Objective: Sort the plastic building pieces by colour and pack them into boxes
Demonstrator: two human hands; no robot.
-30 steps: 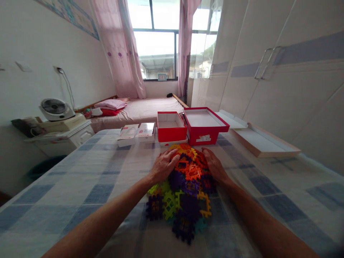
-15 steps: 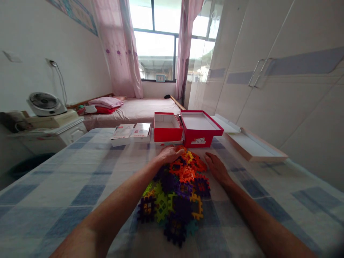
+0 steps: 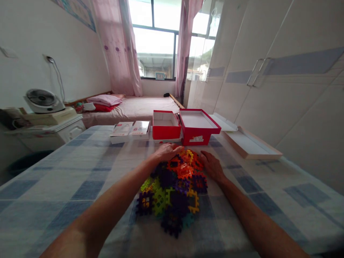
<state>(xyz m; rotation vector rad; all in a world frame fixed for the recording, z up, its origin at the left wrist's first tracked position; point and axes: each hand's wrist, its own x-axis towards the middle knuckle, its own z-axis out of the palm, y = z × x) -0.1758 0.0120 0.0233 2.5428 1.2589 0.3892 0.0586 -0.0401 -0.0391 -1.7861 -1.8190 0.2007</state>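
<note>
A heap of interlocking plastic building pieces [image 3: 178,202], in orange, yellow, green, teal and dark purple, lies in front of me. My left hand [image 3: 168,152] rests at its far left edge, fingers stretched along the back of the orange pieces [image 3: 185,170]. At the right side of the heap is my right hand [image 3: 212,165], fingers extended and fingertips against the orange pieces. Neither hand grips a piece. Dark purple pieces [image 3: 172,222] and a yellow frame piece [image 3: 194,201] lie at the near side, between my forearms.
Beyond the heap stand a red open box [image 3: 166,133] and a larger magenta box [image 3: 195,138]. White boxes [image 3: 120,138] sit to their left, and a shallow tray-like lid [image 3: 259,156] lies to the right. A checked cloth [image 3: 104,154] covers the table.
My right hand has moved left and in, from beside the heap to touching it. My left hand stays at the back edge. The view has shifted slightly.
</note>
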